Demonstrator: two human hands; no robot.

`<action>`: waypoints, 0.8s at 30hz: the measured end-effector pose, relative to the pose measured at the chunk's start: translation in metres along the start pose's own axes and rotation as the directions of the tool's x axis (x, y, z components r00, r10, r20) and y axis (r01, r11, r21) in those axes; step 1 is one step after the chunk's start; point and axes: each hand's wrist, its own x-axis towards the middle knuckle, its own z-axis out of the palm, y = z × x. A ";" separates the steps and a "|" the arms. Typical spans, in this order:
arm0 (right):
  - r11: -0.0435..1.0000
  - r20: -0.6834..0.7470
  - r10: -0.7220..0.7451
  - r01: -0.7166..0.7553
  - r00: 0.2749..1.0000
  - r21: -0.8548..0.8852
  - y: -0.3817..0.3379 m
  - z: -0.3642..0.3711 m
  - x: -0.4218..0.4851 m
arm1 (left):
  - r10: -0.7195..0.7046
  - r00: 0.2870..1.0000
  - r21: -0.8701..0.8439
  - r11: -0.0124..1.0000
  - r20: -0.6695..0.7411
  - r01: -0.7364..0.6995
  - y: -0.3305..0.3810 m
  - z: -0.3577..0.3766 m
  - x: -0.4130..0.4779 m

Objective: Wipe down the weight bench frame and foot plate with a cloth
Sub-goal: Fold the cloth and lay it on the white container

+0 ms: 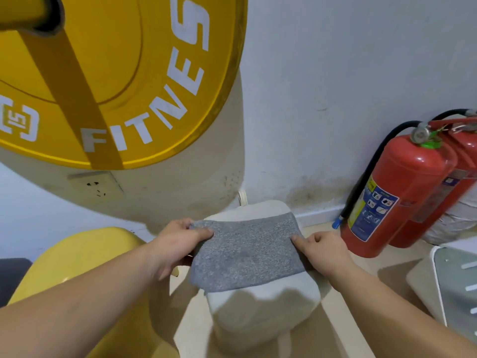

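From the head camera, the left hand (175, 244) and right hand (324, 250) each pinched a side edge of the grey cloth (245, 257), thumbs on top, holding it taut over a white rounded block (263, 313). With such light edge pinches, a wiping stroke could probably bunch the cloth or tug it free.

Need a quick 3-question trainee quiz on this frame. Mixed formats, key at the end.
1. True or false: both the left hand and the right hand hold the grey cloth.
2. What does the cloth lie on? A) a wooden table B) the white rounded block C) a metal tray
3. Fill in: the red fire extinguishers stand on the person's ____ side.

Key: 1 true; 2 B; 3 right.
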 end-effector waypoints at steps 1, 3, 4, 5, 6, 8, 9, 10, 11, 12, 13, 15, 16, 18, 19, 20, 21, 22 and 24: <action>1.000 -0.002 -0.014 0.014 1.000 -0.024 -0.002 0.003 -0.001 | 0.015 0.999 0.013 1.000 -0.034 -0.014 -0.003 -0.005 -0.005; 0.997 -0.017 -0.038 0.037 0.999 -0.068 -0.003 0.007 -0.002 | 0.042 0.993 0.072 0.997 -0.109 -0.034 -0.005 -0.010 -0.015; 0.995 -0.015 -0.055 0.053 0.998 -0.090 -0.004 0.009 -0.003 | 0.041 0.992 0.084 0.996 -0.119 -0.031 -0.003 -0.010 -0.019; 0.991 -0.008 -0.073 0.072 0.997 -0.111 -0.004 0.010 -0.004 | 0.039 0.993 0.076 0.997 -0.115 -0.031 0.001 -0.008 -0.023; 0.988 0.002 -0.088 0.087 0.996 -0.131 -0.005 0.011 -0.004 | 0.043 0.994 0.066 0.997 -0.105 -0.036 0.007 -0.004 -0.026; 0.985 0.008 -0.100 0.100 0.995 -0.141 -0.005 0.011 -0.004 | 0.071 0.993 0.047 0.997 -0.095 -0.067 0.024 0.009 -0.030; 0.987 0.003 -0.097 0.097 0.995 -0.125 -0.004 0.012 -0.004 | 0.087 0.992 0.032 0.996 -0.086 -0.084 0.033 0.017 -0.030; 0.992 -0.005 -0.090 0.089 0.996 -0.093 -0.003 0.012 -0.005 | 0.100 0.992 0.016 0.995 -0.073 -0.099 0.043 0.027 -0.030; 0.996 -0.018 -0.083 0.082 0.996 -0.045 -0.002 0.013 -0.005 | 0.110 0.992 -0.001 0.994 -0.058 -0.110 0.052 0.038 -0.028; 0.997 -0.027 -0.073 0.073 0.997 0.012 -0.002 0.012 -0.006 | 0.119 0.992 -0.008 0.993 -0.046 -0.120 0.060 0.050 -0.026; 0.995 -0.031 -0.063 0.065 0.998 0.072 -0.001 0.010 -0.007 | 0.121 0.992 -0.012 0.993 -0.030 -0.121 0.067 0.063 -0.023; 0.986 -0.033 -0.049 0.054 0.998 0.157 0.000 0.005 -0.010 | 0.101 0.994 -0.003 0.995 0.042 -0.101 0.077 0.088 -0.018; 0.983 -0.035 -0.043 0.048 0.998 0.178 0.001 0.002 -0.010 | 0.077 0.992 -0.001 0.997 0.099 -0.078 0.079 0.098 -0.016; 0.980 -0.031 -0.048 0.053 0.998 0.190 0.006 -0.002 -0.012 | 0.064 0.983 0.001 0.998 0.173 -0.065 0.079 0.115 -0.010; 0.982 -0.026 -0.058 0.062 0.998 0.181 0.009 -0.003 -0.012 | 0.114 0.982 0.029 0.992 0.151 -0.120 0.074 0.119 -0.005; 0.983 -0.017 -0.070 0.071 0.997 0.167 0.011 -0.004 -0.012 | 0.209 0.973 0.128 0.967 0.099 -0.221 0.068 0.119 0.000; 0.984 -0.008 -0.080 0.080 0.997 0.161 0.014 -0.004 -0.010 | 0.326 0.944 0.293 0.898 0.059 -0.328 0.061 0.116 0.005; 0.984 0.000 -0.088 0.087 0.996 0.157 0.016 -0.003 -0.009 | 0.426 0.903 0.466 0.787 0.062 -0.403 0.054 0.112 0.008; 0.989 0.012 -0.112 0.110 0.994 0.103 0.020 -0.002 -0.007 | 0.508 0.843 0.689 0.548 0.177 -0.475 0.036 0.101 0.009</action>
